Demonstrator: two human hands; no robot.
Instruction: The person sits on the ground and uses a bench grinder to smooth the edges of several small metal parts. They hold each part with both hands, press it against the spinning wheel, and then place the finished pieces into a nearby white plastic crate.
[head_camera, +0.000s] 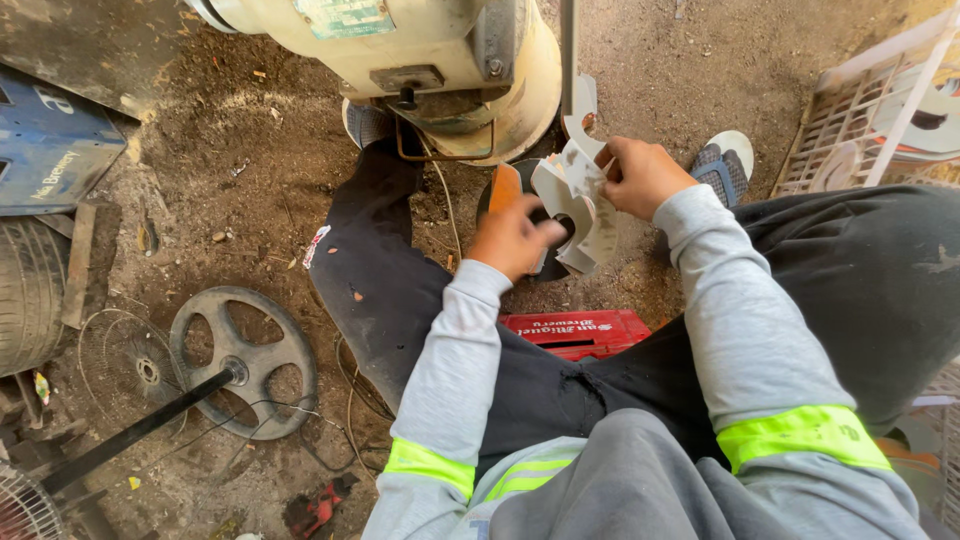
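Seated low over a dirt floor (250, 150), knees spread, a red crate (580, 330) showing between the legs. Straight ahead, close to the hands: a cream-coloured machine housing (440, 60) with a metal rod (568, 50) running down its right side, standing right behind the workpiece. On the floor to the left, a dark spoked wheel (243, 360) on a black shaft (130, 435), a wire fan guard (125, 360) beside it, a tyre (30, 295) at the left edge and a blue panel (50, 145) in the upper left corner. Near the bottom edge, a small red tool (318, 510). At the upper right corner, a white plastic crate (870, 110) with pale cut pieces inside.

Left hand (515, 238) curled shut around the lower left side of a pale, flat, notched piece (585, 205), thumb pressed onto its face. Right hand (640, 175) closed on the upper right edge of the same piece, knuckles up. Piece held upright just in front of the machine, above the floor, between both feet. Both forearms in grey sleeves with yellow-green bands, reaching forward over the knees.

Behind the piece, an orange and dark round part (505, 190), mostly covered by the left hand; hard to say what it is. Fingertips of both hands hidden behind the piece. Machine top cut off by the frame.
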